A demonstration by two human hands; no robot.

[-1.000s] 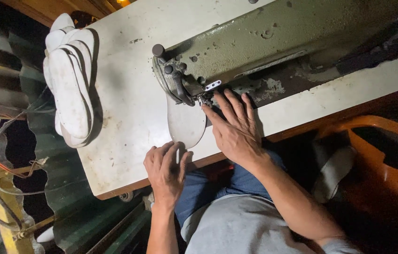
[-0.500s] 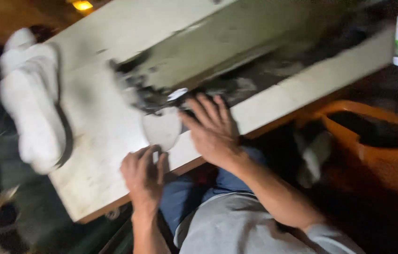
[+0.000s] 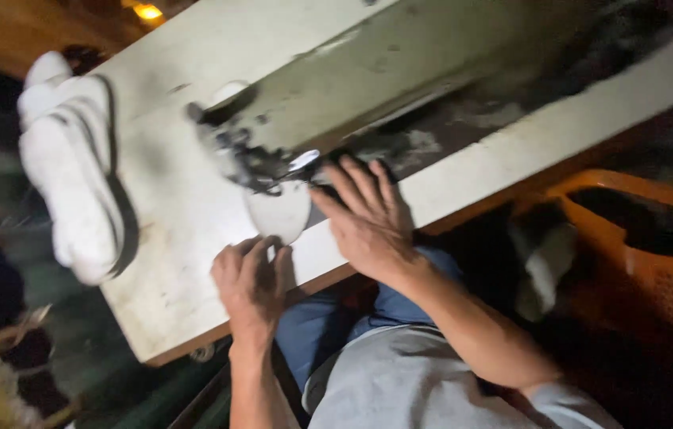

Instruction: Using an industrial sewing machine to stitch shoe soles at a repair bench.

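While the white insole is pressed flat under the sewing machine by both spread hands, left hand, right hand, stacked insoles are seen leftward, orange crate rightward.

A stack of white insoles lies on the left part of the pale desk, well apart from the grey-green sewing machine further right. At right, below the desk's near edge, stands an orange plastic basket. A lamp glows at the far edge, top left.
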